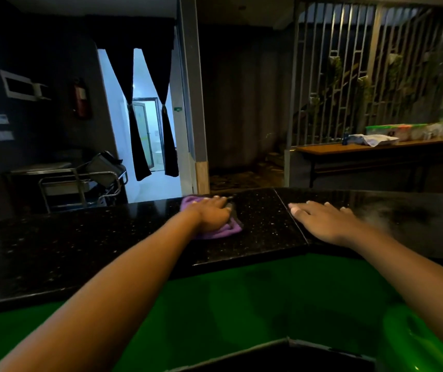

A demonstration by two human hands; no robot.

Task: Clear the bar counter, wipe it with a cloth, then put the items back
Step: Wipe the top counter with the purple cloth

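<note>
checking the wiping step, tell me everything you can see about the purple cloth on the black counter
The purple cloth looks soft, like microfibre with stitched edges, and is bunched rather than spread flat. It lies on the speckled black stone bar counter, near its far edge, left of a seam between slabs. The left hand presses flat on it, covering most of it, so purple shows only beyond the fingers and under the wrist. The right hand rests apart, not touching it.

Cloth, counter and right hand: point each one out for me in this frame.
cloth (232, 230), head view, on the purple fold showing beside the left hand.
counter (80, 245), head view, on bare black speckled top left of the arms.
right hand (327, 220), head view, on the back of the hand lying flat.
</note>
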